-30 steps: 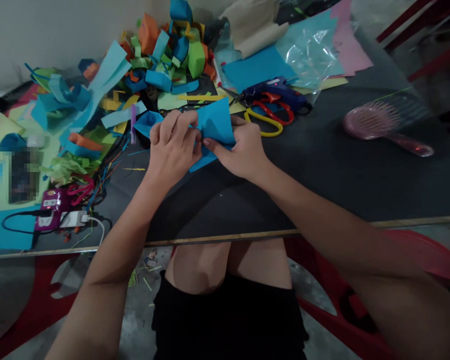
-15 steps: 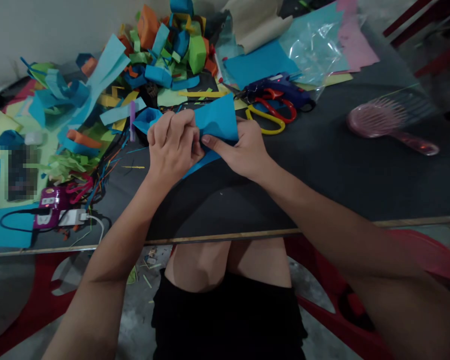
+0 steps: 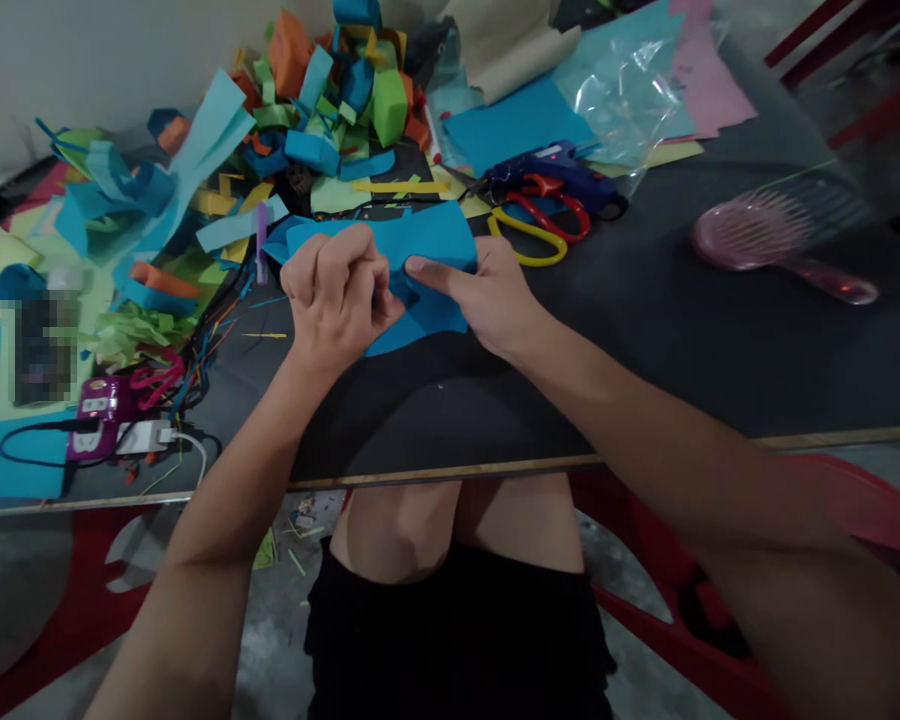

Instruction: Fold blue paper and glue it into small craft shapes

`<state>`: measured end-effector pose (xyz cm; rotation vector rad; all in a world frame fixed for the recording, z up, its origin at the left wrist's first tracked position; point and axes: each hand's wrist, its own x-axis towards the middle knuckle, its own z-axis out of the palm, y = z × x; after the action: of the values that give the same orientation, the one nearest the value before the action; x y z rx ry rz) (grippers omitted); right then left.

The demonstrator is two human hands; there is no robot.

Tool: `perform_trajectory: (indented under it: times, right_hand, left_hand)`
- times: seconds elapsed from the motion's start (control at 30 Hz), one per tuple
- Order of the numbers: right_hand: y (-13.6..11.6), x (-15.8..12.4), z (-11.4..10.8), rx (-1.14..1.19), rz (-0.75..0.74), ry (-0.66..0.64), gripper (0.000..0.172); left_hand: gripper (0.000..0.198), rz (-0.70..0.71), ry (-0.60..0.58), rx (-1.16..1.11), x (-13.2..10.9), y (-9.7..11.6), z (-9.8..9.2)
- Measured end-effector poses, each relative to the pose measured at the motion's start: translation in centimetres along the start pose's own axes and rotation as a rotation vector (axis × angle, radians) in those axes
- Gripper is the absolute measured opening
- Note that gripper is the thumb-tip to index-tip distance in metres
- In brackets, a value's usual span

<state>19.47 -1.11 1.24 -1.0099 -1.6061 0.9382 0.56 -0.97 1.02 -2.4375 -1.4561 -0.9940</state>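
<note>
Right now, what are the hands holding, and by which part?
Both hold one blue paper sheet. The left hand has its fingers curled shut on the sheet's middle. The right hand grips its right part, thumb laid on top.

Dark table [image 3: 682, 340]: paper scraps [image 3: 330, 110], scissors [image 3: 540, 225], hairbrush [image 3: 757, 235].

Person w/ bare left hand [image 3: 337, 300] & right hand [image 3: 487, 300], bare arms [image 3: 255, 450], black shorts [image 3: 457, 640], knees [image 3: 397, 530] bare.
</note>
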Motion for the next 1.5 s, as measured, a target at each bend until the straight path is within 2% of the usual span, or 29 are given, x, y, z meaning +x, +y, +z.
perform_trajectory:
  times: [0.23,0.43,0.63,0.9,1.07,1.2,1.37,1.5]
  right_hand:
    - [-0.4,0.3,-0.5,-0.075,-0.064,0.036,0.054]
    - [-0.5,0.6,-1.3,-0.275,-0.15,0.085,0.052]
    - [-0.8,0.6,-1.1,-0.338,-0.261,0.088,0.043]
    - [-0.6,0.5,-1.0,-0.337,-0.239,0.055,0.041]
    - [-0.7,0.6,-1.1,-0.282,-0.171,0.055,0.047]
    - [-0.3,0.8,-1.3,-0.222,-0.124,0.064,0.052]
    - [-0.1,1.0,-1.5,-0.213,-0.14,0.058,0.05]
    - [-0.2,0.9,-1.6,-0.25,-0.152,0.086,0.049]
  left_hand:
    - [0.03,0.064,0.024,0.093,0.8,1.2,-2.2]
    - [0.027,0.023,-0.064,0.051,1.8,1.6,-3.0]
    - [0.025,0.047,-0.146,0.026,2.1,2.1,-2.7]
    - [0.029,0.081,-0.152,-0.011,1.6,1.8,-1.1]
    - [0.028,0.116,-0.137,-0.006,1.6,2.0,-1.1]
    - [0.03,0.043,-0.142,-0.035,1.6,1.9,-1.3]
    - [0.029,-0.026,-0.044,-0.039,1.6,1.8,-1.6]
    - [0.029,-0.019,0.008,0.005,1.7,1.9,-1.7]
